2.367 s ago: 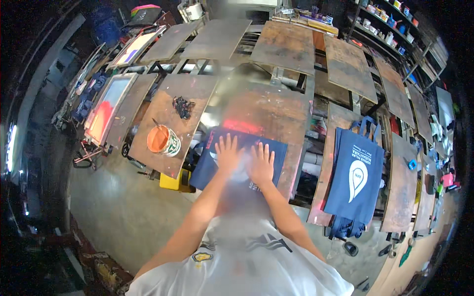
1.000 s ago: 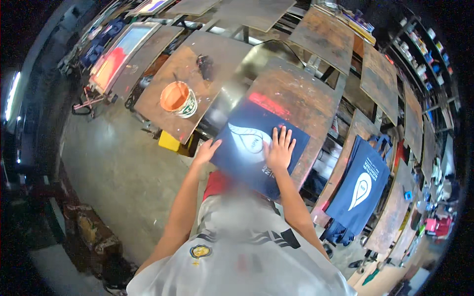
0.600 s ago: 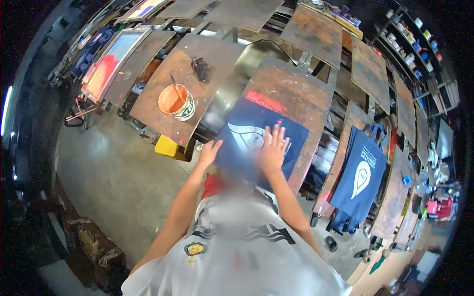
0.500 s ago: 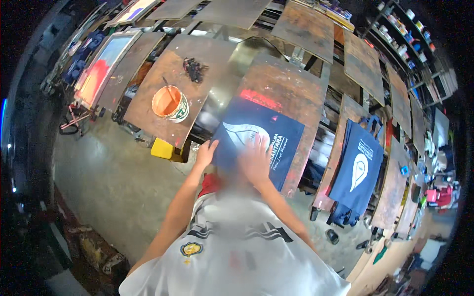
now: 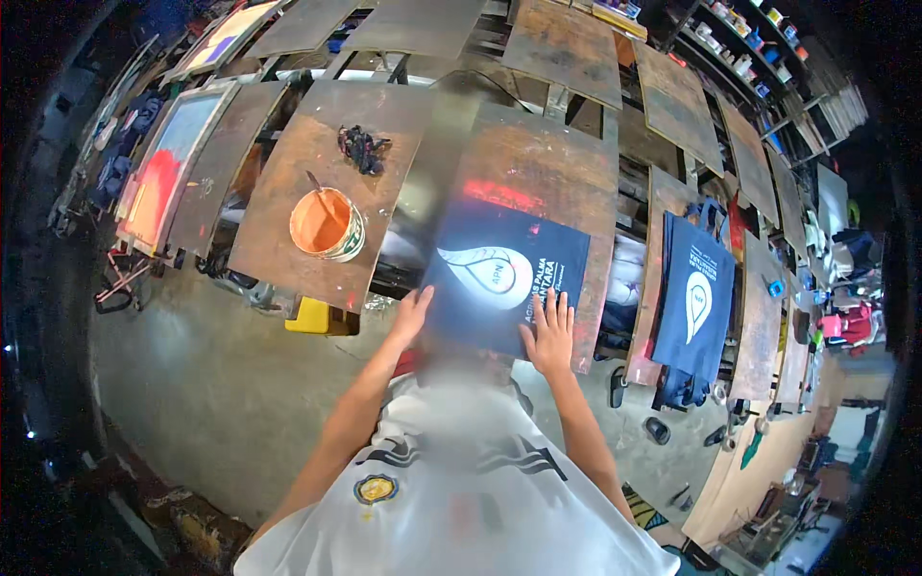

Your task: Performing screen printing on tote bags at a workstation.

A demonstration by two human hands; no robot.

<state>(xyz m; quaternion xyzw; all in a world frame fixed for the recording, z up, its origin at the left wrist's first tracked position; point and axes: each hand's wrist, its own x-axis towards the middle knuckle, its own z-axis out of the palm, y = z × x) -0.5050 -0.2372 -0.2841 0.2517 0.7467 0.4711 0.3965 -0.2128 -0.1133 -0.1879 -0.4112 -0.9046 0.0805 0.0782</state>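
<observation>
A dark navy bag (image 5: 466, 317) with a white drop-shaped print and lettering lies flat on a worn wooden board (image 5: 538, 154) bearing a red paint smear. My left hand (image 5: 411, 317) rests at the bag's left edge, fingers apart and slightly bent. My right hand (image 5: 549, 336) is open, its spread fingers lying over the lower right of the bag, beside the lettering. The bag's near edge is blurred.
An orange paint pail (image 5: 331, 240) with a stick and a dark crumpled cloth (image 5: 360, 149) sit on the left board. Printed navy bags (image 5: 687, 355) lie on the right board. A screen frame (image 5: 173, 163), yellow crate (image 5: 322, 317), shelves of containers (image 5: 744, 53) and sandals (image 5: 658, 430) surround me.
My right hand has moved right from the middle of the print to the bag's lower right, uncovering the drop shape. My left hand stays at the left edge. The view has turned slightly.
</observation>
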